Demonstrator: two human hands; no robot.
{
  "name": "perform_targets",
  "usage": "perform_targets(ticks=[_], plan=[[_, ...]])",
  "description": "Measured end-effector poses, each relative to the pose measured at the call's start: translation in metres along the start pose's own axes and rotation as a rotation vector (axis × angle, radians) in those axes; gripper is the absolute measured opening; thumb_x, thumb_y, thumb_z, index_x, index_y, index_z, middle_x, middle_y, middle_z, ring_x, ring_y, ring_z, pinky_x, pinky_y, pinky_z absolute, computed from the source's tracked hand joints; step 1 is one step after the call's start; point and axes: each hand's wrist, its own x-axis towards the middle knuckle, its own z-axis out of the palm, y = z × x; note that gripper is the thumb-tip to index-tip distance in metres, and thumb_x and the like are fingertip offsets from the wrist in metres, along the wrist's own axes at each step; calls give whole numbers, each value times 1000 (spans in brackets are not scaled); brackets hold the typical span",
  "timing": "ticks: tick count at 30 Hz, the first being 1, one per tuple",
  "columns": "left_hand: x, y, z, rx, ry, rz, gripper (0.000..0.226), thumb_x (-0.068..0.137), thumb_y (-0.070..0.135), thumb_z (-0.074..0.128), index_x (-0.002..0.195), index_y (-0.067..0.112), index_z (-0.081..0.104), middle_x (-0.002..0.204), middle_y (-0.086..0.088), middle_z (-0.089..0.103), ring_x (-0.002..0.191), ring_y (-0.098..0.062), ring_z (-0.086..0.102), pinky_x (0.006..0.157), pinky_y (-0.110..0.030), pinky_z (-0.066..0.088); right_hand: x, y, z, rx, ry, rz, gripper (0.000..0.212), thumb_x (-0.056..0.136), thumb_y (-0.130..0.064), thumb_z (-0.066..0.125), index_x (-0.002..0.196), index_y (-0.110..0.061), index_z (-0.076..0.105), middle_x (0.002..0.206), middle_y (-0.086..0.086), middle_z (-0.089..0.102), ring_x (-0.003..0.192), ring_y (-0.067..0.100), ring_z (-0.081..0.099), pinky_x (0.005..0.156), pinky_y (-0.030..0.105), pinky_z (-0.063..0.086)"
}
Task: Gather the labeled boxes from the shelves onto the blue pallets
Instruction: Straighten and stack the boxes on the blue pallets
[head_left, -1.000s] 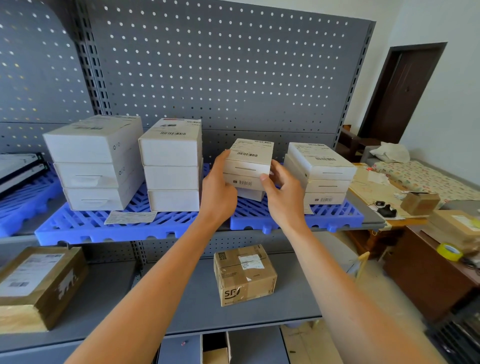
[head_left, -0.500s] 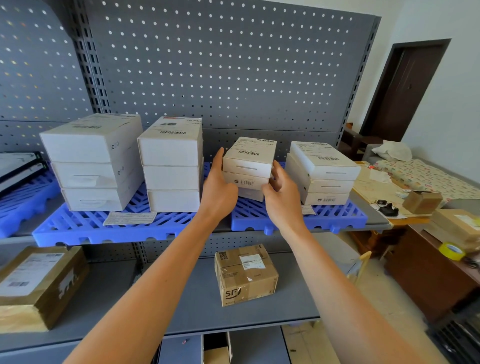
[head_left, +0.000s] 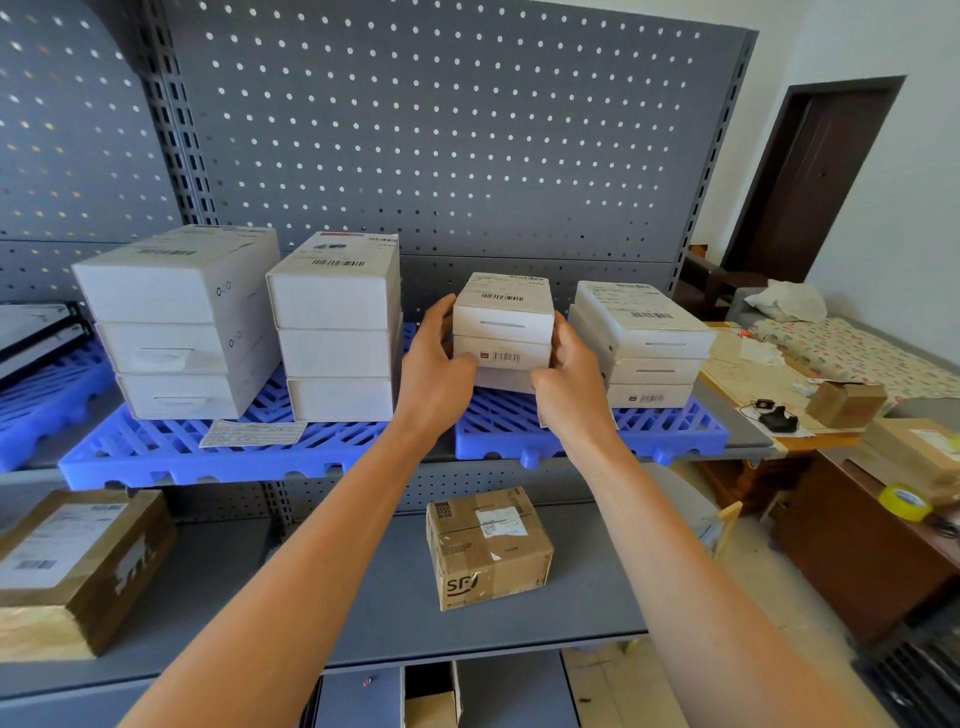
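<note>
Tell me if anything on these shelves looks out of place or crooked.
A loose white paper slip lies flat on the left blue plastic pallet, attached to no box. The brown cardboard box marked SF sits skewed on the lower grey shelf, not on any pallet.

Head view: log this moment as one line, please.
left hand: grips small white labeled box stack | right hand: grips same stack | stack: on blue plastic pallet | brown cardboard box: lower shelf

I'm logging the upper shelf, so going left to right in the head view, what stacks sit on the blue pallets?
Large three-box white stack → second three-box white stack → small stack held between left hand and right hand → rightmost white stack.
</note>
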Motion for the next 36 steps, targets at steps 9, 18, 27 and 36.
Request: perform_targets(ticks=[9, 18, 27, 36], plan=[[-14, 3, 11, -65, 49, 55, 61, 93, -6, 55, 147, 21, 44, 136, 5, 60, 124, -10, 58, 99, -31, 54, -6, -3, -18, 46, 7, -30, 71, 86, 13, 40, 131, -42, 51, 121, -15, 64, 113, 1, 57, 67, 10, 53], [-22, 1, 16, -25, 80, 82, 58, 93, -6, 54, 142, 26, 48, 135, 8, 60, 123, -11, 58, 94, -25, 55, -7, 10, -20, 32, -20, -51, 73, 87, 13, 41, 144, -33, 45, 131, -9, 61, 125, 8, 52, 69, 5, 49], [-24, 3, 17, -34, 85, 84, 57, 94, -7, 53, 140, 26, 50, 134, 9, 61, 122, -10, 58, 93, -20, 54, -9, 8, -24, 29, -48, -69, 79, 83, 18, 38, 141, -34, 47, 124, -14, 63, 111, 0, 57, 66, 15, 56], [-22, 7, 17, -49, 80, 97, 56, 94, -7, 53, 138, 26, 49, 134, 8, 61, 123, -11, 58, 90, -17, 54, -10, 1, -29, 23, -61, -61, 77, 85, 18, 37, 140, -35, 48, 118, -16, 64, 98, -5, 61, 73, 30, 58]])
